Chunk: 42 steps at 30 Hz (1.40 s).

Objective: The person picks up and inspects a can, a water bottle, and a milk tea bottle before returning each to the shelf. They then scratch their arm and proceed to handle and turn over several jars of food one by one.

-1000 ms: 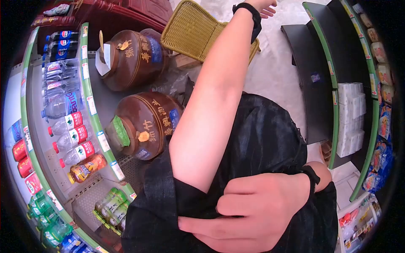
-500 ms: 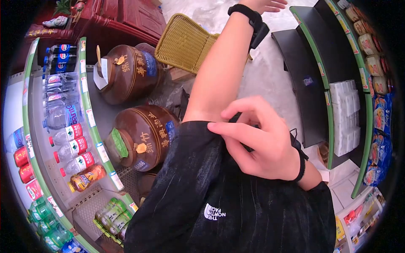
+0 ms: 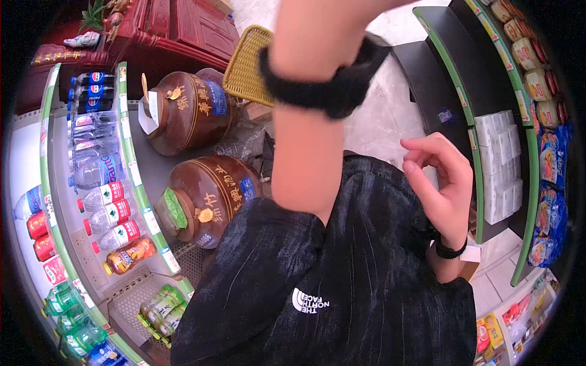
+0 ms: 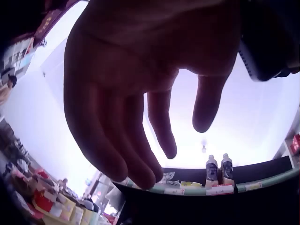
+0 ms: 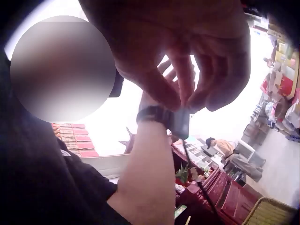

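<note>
In the head view my left forearm rises from a black sleeve (image 3: 268, 244), and my left hand (image 3: 336, 30) is partly cut off at the top edge, above a black wrist strap (image 3: 311, 91). The left wrist view shows my left hand (image 4: 145, 84) with fingers apart, hanging loosely bent and holding nothing. My right hand (image 3: 442, 186) is raised at the right of the shirt front, thumb and fingers curved with a gap between them. In the right wrist view my right hand (image 5: 187, 56) appears in front of the left wrist, its fingertips close together.
Bottles (image 3: 116, 213) fill a shelf at the left, beside two brown jars (image 3: 204, 189). A woven chair (image 3: 247, 67) stands behind my left arm. At the right are dark shelves with white packs (image 3: 497, 165). Another person (image 5: 234, 157) is in the background.
My right hand lay on the shirt, then pinched at the left sleeve's edge; it is now away to the right. My left hand and wrist have come closer to the head camera.
</note>
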### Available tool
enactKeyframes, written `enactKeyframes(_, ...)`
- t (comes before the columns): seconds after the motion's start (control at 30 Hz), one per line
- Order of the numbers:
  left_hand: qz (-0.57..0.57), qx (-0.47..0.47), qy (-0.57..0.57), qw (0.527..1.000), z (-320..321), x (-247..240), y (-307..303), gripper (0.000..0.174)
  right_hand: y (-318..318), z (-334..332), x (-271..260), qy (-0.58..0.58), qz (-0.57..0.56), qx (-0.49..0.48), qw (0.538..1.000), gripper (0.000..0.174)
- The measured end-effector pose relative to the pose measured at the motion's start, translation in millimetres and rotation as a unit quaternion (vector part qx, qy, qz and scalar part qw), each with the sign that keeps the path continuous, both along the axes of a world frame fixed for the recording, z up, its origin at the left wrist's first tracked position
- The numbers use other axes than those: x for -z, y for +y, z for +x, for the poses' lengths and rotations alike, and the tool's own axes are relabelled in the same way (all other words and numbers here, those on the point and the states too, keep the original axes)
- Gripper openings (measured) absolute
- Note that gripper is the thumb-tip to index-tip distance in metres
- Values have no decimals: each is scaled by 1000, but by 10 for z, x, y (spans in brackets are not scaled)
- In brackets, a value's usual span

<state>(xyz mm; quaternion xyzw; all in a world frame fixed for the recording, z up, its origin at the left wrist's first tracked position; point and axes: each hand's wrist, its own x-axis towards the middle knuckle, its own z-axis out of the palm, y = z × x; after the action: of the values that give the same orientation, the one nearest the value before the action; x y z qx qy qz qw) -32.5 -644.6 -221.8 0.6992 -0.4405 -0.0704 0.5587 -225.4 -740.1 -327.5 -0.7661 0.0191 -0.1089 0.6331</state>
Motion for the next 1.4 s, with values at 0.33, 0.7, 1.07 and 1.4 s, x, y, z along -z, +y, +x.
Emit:
enactKeyframes(0.33, 48, 24, -76, 996, -693, -161, 68, 34, -359, -348, 93, 36, -9, 33, 999, 27)
enactKeyframes(0.7, 179, 97, 169, 964, -398, 533, -1120, 35, -888, -980, 228, 28, -8, 78, 997, 25)
enactKeyframes(1.07, 286, 61, 227, 929, -673, 1879, -1405, 40, -1097, -1387, 508, 76, 22, 55, 995, 25)
enactKeyframes(1.4, 198, 141, 242, 939, -569, 1734, -1728, 33, -1312, -1279, 412, 94, -27, 94, 991, 24)
